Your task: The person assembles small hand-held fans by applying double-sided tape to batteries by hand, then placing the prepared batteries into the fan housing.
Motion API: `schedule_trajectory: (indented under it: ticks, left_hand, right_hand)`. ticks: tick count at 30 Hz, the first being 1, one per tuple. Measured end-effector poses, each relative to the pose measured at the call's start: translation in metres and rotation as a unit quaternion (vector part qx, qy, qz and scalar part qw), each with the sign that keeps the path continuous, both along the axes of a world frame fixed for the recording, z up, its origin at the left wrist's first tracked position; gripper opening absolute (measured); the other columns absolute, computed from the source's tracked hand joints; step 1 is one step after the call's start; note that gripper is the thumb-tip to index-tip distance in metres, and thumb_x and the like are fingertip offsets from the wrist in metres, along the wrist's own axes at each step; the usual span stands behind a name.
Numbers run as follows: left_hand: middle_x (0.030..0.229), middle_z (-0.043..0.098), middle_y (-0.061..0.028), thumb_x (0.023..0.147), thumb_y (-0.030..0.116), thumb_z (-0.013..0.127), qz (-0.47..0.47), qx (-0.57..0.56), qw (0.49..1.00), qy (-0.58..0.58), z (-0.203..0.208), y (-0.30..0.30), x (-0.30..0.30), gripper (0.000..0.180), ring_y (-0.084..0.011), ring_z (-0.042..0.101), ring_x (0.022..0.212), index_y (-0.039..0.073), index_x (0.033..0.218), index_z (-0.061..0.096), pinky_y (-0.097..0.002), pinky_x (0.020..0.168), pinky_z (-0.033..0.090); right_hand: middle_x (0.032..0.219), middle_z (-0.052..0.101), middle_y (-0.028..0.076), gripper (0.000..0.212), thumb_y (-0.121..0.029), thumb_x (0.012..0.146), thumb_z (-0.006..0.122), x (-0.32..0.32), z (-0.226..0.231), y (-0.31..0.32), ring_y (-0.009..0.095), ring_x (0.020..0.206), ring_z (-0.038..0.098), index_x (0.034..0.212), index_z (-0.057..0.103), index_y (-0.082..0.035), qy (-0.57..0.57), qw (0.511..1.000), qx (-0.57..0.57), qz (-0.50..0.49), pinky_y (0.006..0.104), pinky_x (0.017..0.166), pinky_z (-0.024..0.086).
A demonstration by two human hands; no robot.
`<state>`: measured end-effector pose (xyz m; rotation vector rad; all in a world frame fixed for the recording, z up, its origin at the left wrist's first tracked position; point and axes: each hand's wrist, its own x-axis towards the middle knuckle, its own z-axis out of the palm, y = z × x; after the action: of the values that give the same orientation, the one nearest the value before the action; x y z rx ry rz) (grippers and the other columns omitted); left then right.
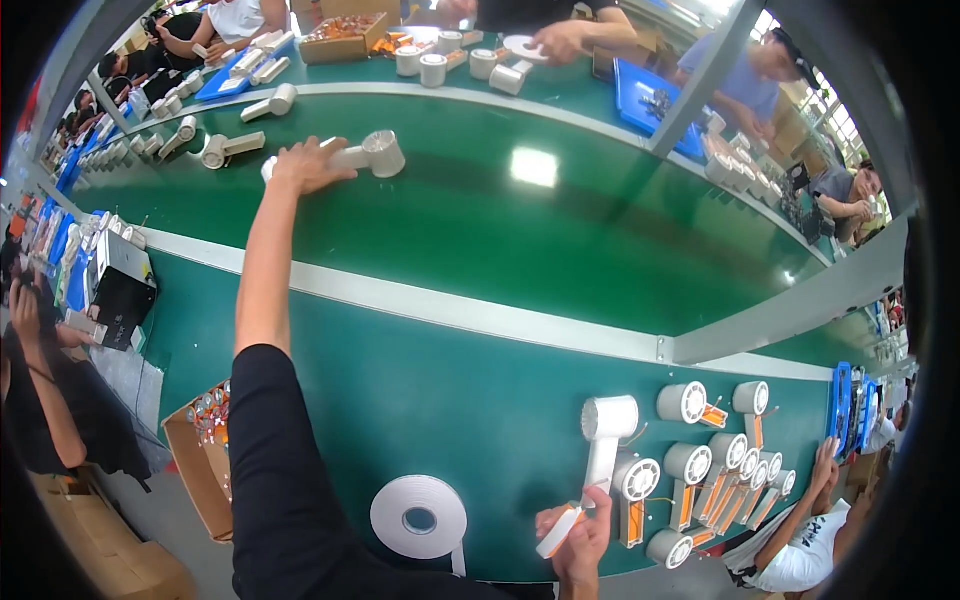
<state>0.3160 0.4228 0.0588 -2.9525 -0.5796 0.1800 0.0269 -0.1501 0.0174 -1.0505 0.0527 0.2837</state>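
My left arm stretches across to the far green belt, where my left hand (305,168) is closed over the handle of a white handheld fan (383,155). That fan's round head points right, and part of its handle is hidden under my fingers. Low at the right, my right hand (580,530) is closed on a second white handheld fan (604,440), whose head is up and handle down. A short white piece with an orange strip (560,532) also sits in my right hand. Beside it stand several open white fan bodies (688,463) with orange inside their handles and thin wires.
A roll of white tape (418,517) lies on the near green table. A carton of small metal and orange parts (205,450) is left of my arm. A metal post (800,285) rises at the right. Co-workers sit around the belt; more fans (225,150) lie on it.
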Motion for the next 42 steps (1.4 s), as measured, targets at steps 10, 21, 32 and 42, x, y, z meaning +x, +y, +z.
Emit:
schedule_trajectory:
  ticks: [10,21,32,42]
  left_hand:
    - [0.120,0.055,-0.0239,0.096,0.052,0.050,-0.127,-0.122,0.982,-0.074,0.025,-0.020,-0.032,0.053,-0.0441,0.056,0.108,0.018,0.137,0.046,-0.0490,0.093,0.046]
    - [0.114,0.058,-0.0230,0.096,0.040,0.057,-0.317,-0.289,0.903,0.028,0.055,-0.162,-0.172,0.049,-0.0368,0.057,0.107,0.004,0.128,0.048,-0.0418,0.092,0.045]
    - [0.109,0.055,-0.0179,0.094,0.039,0.059,-0.416,-0.069,0.892,-0.159,0.011,-0.213,-0.233,0.043,-0.0352,0.045,0.117,0.008,0.123,0.055,-0.0478,0.098,0.036]
    - [0.071,0.053,-0.0010,0.100,0.051,0.045,0.068,-0.752,0.635,-0.163,0.033,-0.336,-0.307,0.054,-0.0110,0.048,0.059,0.001,0.112,0.059,-0.0257,0.063,0.041]
  right_hand:
    - [0.104,0.063,0.026,0.058,-0.015,0.097,0.056,-0.002,0.001,0.004,0.031,0.090,0.065,0.141,0.018,-0.006,-0.020,0.991,0.066,0.114,0.0445,0.081,0.054]
    - [0.108,0.061,0.022,0.055,-0.013,0.099,0.053,-0.074,0.021,-0.015,0.027,0.094,0.065,0.142,0.019,-0.007,-0.039,0.983,0.084,0.159,0.0392,0.082,0.054]
    - [0.108,0.062,0.021,0.068,-0.011,0.096,0.058,-0.136,0.030,-0.044,0.028,0.096,0.066,0.144,0.011,-0.012,-0.033,0.989,0.071,0.124,0.0409,0.085,0.054]
    - [0.113,0.059,0.025,0.055,-0.005,0.097,0.056,-0.131,0.028,-0.083,0.028,0.095,0.066,0.135,0.017,-0.014,-0.112,0.989,0.097,0.024,0.0390,0.081,0.056]
